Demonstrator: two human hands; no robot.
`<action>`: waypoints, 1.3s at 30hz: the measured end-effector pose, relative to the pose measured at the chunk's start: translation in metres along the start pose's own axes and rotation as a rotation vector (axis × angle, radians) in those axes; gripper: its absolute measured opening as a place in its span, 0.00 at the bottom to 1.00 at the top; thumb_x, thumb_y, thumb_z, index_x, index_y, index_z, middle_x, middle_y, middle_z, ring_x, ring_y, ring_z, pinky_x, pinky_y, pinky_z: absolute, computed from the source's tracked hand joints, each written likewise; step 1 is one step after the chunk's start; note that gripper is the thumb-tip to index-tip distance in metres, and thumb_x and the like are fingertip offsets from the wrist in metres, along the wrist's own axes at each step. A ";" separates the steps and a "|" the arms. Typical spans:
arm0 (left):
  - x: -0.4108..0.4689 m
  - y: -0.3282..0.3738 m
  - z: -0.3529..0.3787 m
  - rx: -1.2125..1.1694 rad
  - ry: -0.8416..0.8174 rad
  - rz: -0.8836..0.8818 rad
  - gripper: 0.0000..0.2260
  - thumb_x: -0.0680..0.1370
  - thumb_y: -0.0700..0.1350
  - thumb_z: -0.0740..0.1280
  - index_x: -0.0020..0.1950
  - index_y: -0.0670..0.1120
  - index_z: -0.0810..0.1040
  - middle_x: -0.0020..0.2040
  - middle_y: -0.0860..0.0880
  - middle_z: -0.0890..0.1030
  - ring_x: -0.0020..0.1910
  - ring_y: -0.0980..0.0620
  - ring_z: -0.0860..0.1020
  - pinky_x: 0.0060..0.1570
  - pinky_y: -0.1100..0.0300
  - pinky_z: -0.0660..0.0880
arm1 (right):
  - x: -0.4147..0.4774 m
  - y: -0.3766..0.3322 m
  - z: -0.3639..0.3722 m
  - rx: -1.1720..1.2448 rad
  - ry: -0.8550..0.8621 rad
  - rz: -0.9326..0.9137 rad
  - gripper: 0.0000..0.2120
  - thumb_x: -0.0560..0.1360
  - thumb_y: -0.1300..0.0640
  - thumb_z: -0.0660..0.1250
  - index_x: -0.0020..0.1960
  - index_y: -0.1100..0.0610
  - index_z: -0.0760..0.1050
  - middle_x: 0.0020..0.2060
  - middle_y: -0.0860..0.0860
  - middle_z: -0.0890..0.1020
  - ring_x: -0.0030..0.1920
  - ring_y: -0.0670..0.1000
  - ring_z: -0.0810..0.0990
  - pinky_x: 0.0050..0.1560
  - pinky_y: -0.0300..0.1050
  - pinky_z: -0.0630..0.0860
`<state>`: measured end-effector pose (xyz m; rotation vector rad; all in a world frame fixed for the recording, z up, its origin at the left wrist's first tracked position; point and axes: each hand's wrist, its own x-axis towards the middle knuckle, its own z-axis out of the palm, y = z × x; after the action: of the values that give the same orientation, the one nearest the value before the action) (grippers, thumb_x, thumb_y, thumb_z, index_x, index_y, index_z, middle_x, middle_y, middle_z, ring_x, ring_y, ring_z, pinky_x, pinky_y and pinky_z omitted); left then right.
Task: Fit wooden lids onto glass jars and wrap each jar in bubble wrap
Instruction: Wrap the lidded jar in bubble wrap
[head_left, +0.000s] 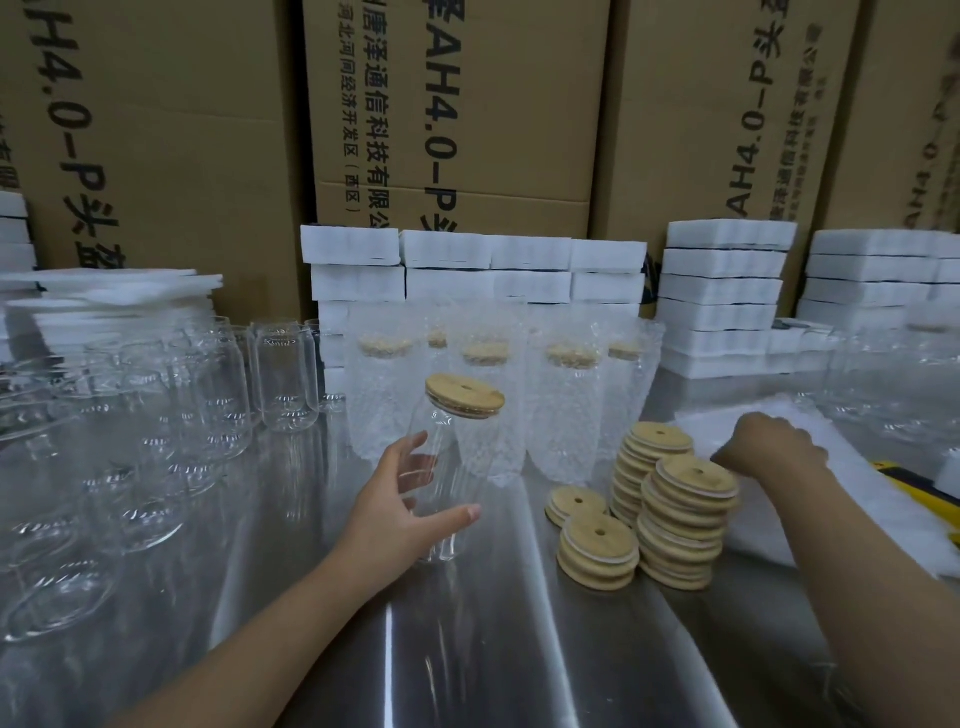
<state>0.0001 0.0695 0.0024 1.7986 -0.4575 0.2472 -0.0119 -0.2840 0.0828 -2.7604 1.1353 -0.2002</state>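
Left of the wooden lid stacks (675, 519), the left hand (400, 512) is gripping the lidded glass jar (462, 467) round its body. That is slick, breakable glass, probably best held there and not by the lid. Right of the stacks, the right hand (769, 447) is curling onto the bubble wrap (847, 473); I cannot tell whether it is pinching a sheet.

glass jar (462, 457): clear, tilted, wooden lid (465, 396) on | spare lids (685, 499): stacked right | wrapped jars (566, 415): upright behind

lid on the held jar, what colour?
Pale tan wood grain with one small round hole: the lid sits on the jar in the left hand. Head view.
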 end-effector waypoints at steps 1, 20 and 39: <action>0.000 0.000 0.000 0.003 0.002 -0.001 0.39 0.63 0.51 0.81 0.68 0.61 0.64 0.61 0.60 0.74 0.60 0.64 0.73 0.57 0.63 0.71 | 0.002 0.001 0.004 0.019 0.020 0.006 0.21 0.73 0.52 0.69 0.62 0.59 0.71 0.63 0.59 0.72 0.63 0.61 0.70 0.64 0.52 0.67; -0.001 0.004 0.003 -0.094 0.164 0.087 0.39 0.58 0.58 0.77 0.65 0.64 0.64 0.58 0.59 0.76 0.58 0.62 0.76 0.54 0.66 0.73 | -0.097 -0.062 -0.081 0.677 0.221 -0.498 0.09 0.76 0.54 0.66 0.37 0.52 0.77 0.38 0.51 0.80 0.37 0.49 0.75 0.43 0.46 0.72; 0.001 0.013 -0.005 -0.207 0.374 0.129 0.39 0.57 0.63 0.75 0.65 0.63 0.65 0.59 0.57 0.77 0.58 0.59 0.78 0.62 0.51 0.75 | -0.127 -0.129 0.067 0.334 -0.475 -0.974 0.13 0.74 0.38 0.63 0.48 0.47 0.71 0.44 0.45 0.79 0.45 0.46 0.78 0.45 0.42 0.73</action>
<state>-0.0046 0.0715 0.0153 1.4800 -0.3191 0.5928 -0.0005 -0.0976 0.0329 -2.5793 -0.3586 0.1526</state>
